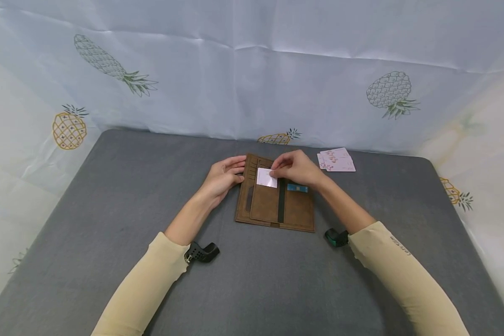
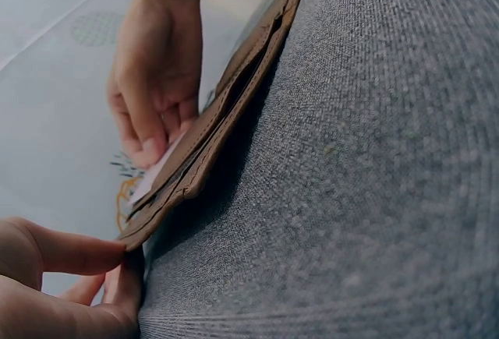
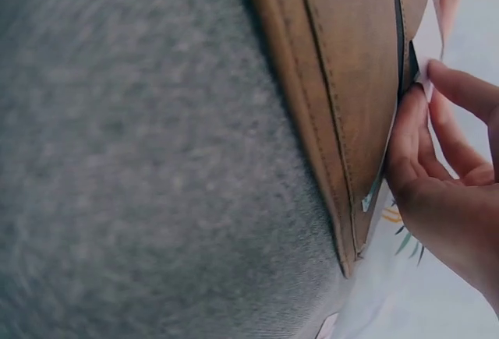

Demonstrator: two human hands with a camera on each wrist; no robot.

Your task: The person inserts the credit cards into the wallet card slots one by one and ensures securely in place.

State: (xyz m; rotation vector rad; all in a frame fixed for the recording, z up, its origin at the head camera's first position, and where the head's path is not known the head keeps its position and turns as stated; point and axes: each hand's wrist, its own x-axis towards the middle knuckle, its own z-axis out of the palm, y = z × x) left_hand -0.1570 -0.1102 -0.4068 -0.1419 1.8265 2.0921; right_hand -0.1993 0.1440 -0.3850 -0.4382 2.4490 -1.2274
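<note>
A brown wallet [image 1: 262, 205] lies unfolded on the grey table, card slots along its left part and a dark band near its middle. My left hand [image 1: 222, 177] pinches the wallet's left edge; in the left wrist view its thumb and fingers [image 2: 82, 253] meet at the corner. Between the thumb and fingers of my right hand [image 1: 298, 169] is a pale pinkish card [image 1: 266, 178], its lower part over the wallet's left half. In the right wrist view the card [image 3: 428, 43] stands at a pocket opening. A blue card [image 1: 297, 188] shows in the right half of the wallet.
Several pink-patterned cards [image 1: 340, 161] lie overlapped at the table's back edge, right of the wallet. Behind the grey table [image 1: 151, 186] hangs a white cloth [image 1: 252, 84] with pineapple prints. Each wrist carries a black camera mount [image 1: 203, 252].
</note>
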